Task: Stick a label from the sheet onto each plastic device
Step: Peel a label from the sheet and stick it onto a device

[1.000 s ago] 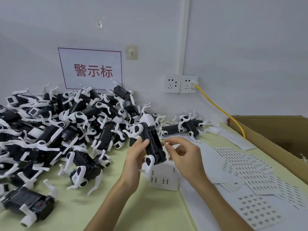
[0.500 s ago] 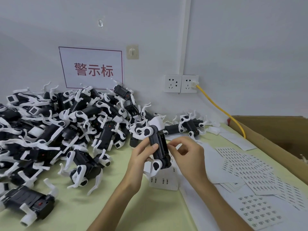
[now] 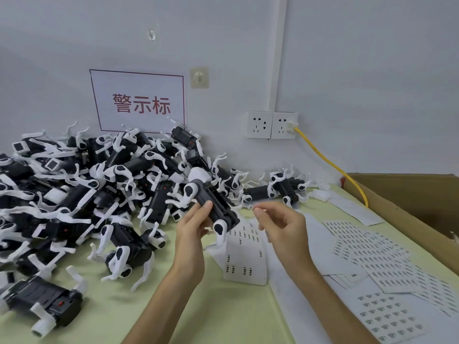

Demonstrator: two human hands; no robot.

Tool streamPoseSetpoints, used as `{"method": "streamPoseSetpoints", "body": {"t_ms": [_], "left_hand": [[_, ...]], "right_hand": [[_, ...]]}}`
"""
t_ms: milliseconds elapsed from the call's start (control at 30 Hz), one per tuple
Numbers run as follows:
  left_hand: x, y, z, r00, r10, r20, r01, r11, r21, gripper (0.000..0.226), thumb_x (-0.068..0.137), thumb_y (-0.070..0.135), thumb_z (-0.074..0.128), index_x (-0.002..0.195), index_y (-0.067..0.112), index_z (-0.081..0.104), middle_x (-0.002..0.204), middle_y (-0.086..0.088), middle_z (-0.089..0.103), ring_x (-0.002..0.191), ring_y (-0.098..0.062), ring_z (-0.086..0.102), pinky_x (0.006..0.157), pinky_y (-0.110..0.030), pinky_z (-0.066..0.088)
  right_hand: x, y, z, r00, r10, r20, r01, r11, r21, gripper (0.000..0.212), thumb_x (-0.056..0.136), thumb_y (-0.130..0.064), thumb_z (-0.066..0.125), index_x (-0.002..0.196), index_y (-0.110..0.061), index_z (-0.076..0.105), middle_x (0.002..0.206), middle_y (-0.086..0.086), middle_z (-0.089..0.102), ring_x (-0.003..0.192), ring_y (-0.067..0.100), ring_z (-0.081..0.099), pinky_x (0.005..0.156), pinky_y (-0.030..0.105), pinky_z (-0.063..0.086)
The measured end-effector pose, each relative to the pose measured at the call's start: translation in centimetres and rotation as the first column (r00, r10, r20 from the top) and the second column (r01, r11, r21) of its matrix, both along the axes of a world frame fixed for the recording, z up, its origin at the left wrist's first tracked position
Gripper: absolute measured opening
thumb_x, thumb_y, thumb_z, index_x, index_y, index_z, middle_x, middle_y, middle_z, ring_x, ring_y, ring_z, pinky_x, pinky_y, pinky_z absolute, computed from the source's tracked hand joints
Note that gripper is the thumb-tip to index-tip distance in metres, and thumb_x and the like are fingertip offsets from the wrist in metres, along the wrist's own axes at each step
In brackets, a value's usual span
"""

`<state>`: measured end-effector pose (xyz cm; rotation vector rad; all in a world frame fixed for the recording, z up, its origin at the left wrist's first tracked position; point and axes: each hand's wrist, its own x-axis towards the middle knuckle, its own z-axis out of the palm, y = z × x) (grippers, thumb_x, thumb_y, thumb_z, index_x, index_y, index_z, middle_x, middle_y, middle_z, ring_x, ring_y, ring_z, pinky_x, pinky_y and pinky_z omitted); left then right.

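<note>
Sheet (image 3: 244, 266) below both hands, few labels left on it. Left hand (image 3: 191, 229) grips tilted device (image 3: 216, 207). Right hand (image 3: 280, 224) pinches label (image 3: 250, 207) just beside device, not yet stuck. Pile (image 3: 99, 184) beyond left hand, cut off at frame edge. Cannot tell which are labelled, so most of the job likely remains.

Your pale green table (image 3: 236, 314) carries a tangled heap of black-and-white plastic devices (image 3: 74, 194) on your left, and label sheets (image 3: 367, 249) spread on your right.

The left hand (image 3: 191, 234) grips a device (image 3: 213, 204); the right hand (image 3: 280, 224) pinches a label (image 3: 250, 207) (tiny, white).
</note>
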<state>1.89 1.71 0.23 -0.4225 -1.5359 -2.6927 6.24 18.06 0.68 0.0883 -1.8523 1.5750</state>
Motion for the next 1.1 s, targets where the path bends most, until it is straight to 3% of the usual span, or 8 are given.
{"method": "streamPoseSetpoints", "body": {"t_ms": [67, 133, 233, 400, 567, 733, 900, 1100], "left_hand": [[-0.2, 0.0, -0.1, 0.999, -0.025, 0.038, 0.025, 1.0, 0.01, 0.031, 0.068, 0.036, 0.079, 0.076, 0.014, 0.058, 0.071, 0.0, 0.061, 0.074, -0.015, 0.058, 0.086, -0.037, 0.036], [-0.2, 0.0, -0.2, 0.995, -0.067, 0.077, 0.065, 0.997, 0.037, 0.012, 0.072, 0.032, 0.073, 0.067, 0.023, 0.068, 0.074, 0.004, 0.069, 0.074, -0.012, 0.067, 0.086, -0.034, 0.039], [0.1, 0.2, -0.2, 0.984, -0.126, 0.123, 0.109, 0.985, 0.137, 0.011, 0.08, 0.026, 0.068, 0.079, 0.024, 0.079, 0.087, -0.001, 0.075, 0.086, -0.016, 0.074, 0.092, -0.033, 0.046], [0.6, 0.4, -0.2, 0.961, -0.227, 0.156, 0.177, 0.944, 0.278, 0.019, 0.078, 0.022, 0.071, 0.094, 0.014, 0.078, 0.111, -0.011, 0.075, 0.11, -0.028, 0.072, 0.103, -0.039, 0.048], [1.2, 0.6, -0.2, 0.925, -0.347, 0.153, 0.301, 0.917, 0.26, 0.018, 0.085, 0.029, 0.066, 0.077, 0.018, 0.077, 0.1, -0.003, 0.076, 0.101, -0.018, 0.074, 0.086, -0.033, 0.057], [1.3, 0.7, -0.4, 0.897, -0.39, 0.209, 0.36, 0.918, 0.166, 0.027, 0.09, 0.038, 0.063, 0.084, 0.021, 0.082, 0.118, -0.004, 0.075, 0.111, -0.014, 0.071, 0.096, -0.039, 0.047], [1.0, 1.0, -0.7, 0.913, -0.344, 0.219, 0.302, 0.932, 0.203, 0.044, 0.084, 0.033, 0.072, 0.121, 0.01, 0.063, 0.125, -0.011, 0.072, 0.122, -0.02, 0.066, 0.107, -0.046, 0.045], [0.8, 1.0, -0.9, 0.93, -0.305, 0.204, 0.26, 0.94, 0.219, 0.031, 0.083, 0.028, 0.073, 0.108, 0.013, 0.061, 0.123, -0.013, 0.072, 0.119, -0.019, 0.068, 0.109, -0.047, 0.045]], "right_hand": [[0.1, 0.1, 0.4, 0.983, 0.173, 0.058, -0.158, 0.967, -0.202, 0.021, 0.094, -0.003, 0.062, 0.091, -0.016, 0.078, 0.055, 0.001, 0.054, 0.047, 0.011, 0.041, 0.048, 0.02, 0.035], [0.2, 0.1, 0.7, 0.936, 0.342, 0.088, -0.282, 0.873, -0.398, 0.022, 0.093, -0.009, 0.059, 0.098, -0.015, 0.079, 0.054, 0.005, 0.049, 0.046, 0.013, 0.033, 0.048, 0.024, 0.03], [0.4, 0.0, 0.9, 0.826, 0.558, 0.072, -0.405, 0.679, -0.612, 0.032, 0.083, -0.024, 0.06, 0.109, -0.016, 0.077, 0.052, 0.002, 0.041, 0.046, 0.013, 0.027, 0.047, 0.024, 0.027], [0.8, -1.2, 0.2, 0.609, 0.793, -0.006, -0.579, 0.439, -0.687, 0.049, 0.08, -0.027, 0.061, 0.129, -0.023, 0.068, 0.049, 0.0, 0.038, 0.045, 0.012, 0.027, 0.046, 0.024, 0.028], [0.9, -3.3, -1.4, 0.511, 0.86, 0.014, -0.576, 0.355, -0.736, 0.05, 0.084, -0.027, 0.057, 0.133, -0.028, 0.064, 0.051, 0.0, 0.039, 0.045, 0.012, 0.025, 0.048, 0.026, 0.017], [0.8, -3.7, -1.9, 0.519, 0.854, -0.02, -0.549, 0.316, -0.774, 0.049, 0.087, -0.026, 0.054, 0.135, -0.03, 0.063, 0.054, 0.001, 0.038, 0.046, 0.012, 0.026, 0.046, 0.026, 0.023], [0.9, -3.9, -1.9, 0.521, 0.852, -0.043, -0.538, 0.289, -0.792, 0.049, 0.086, -0.025, 0.056, 0.135, -0.03, 0.062, 0.054, 0.001, 0.037, 0.046, 0.013, 0.025, 0.045, 0.026, 0.021], [1.0, -4.0, -1.8, 0.52, 0.853, -0.034, -0.527, 0.29, -0.799, 0.049, 0.087, -0.027, 0.053, 0.134, -0.03, 0.063, 0.054, 0.001, 0.034, 0.046, 0.012, 0.024, 0.044, 0.025, 0.019]]}}
